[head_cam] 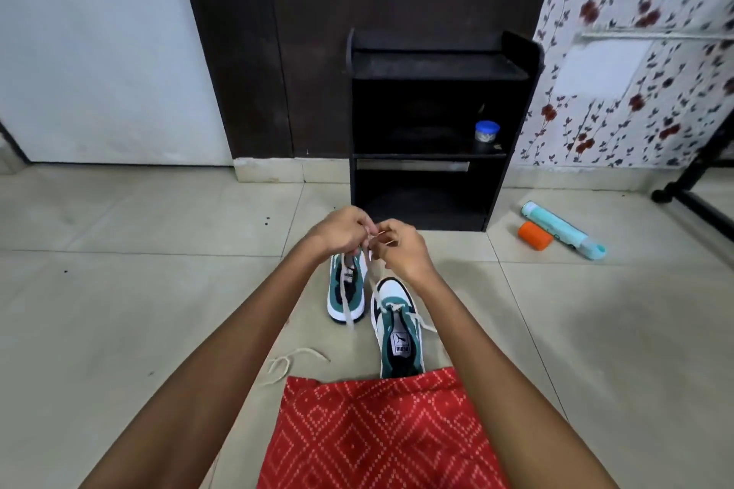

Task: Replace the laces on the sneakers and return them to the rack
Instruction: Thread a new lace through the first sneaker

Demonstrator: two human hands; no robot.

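Two green, white and black sneakers stand on the tiled floor in front of me. The left sneaker lies farther away; the right sneaker is nearer, with a lace partly threaded near its toe. My left hand and my right hand meet above the left sneaker, both pinching a cream lace that hangs down over it. A loose lace lies on the floor to the left of my knee. The black shoe rack stands against the dark wall behind the sneakers.
A small jar with a blue lid sits on the rack's middle shelf. A teal tube and an orange cylinder lie on the floor right of the rack. A black stand base is at far right. Red patterned cloth covers my lap.
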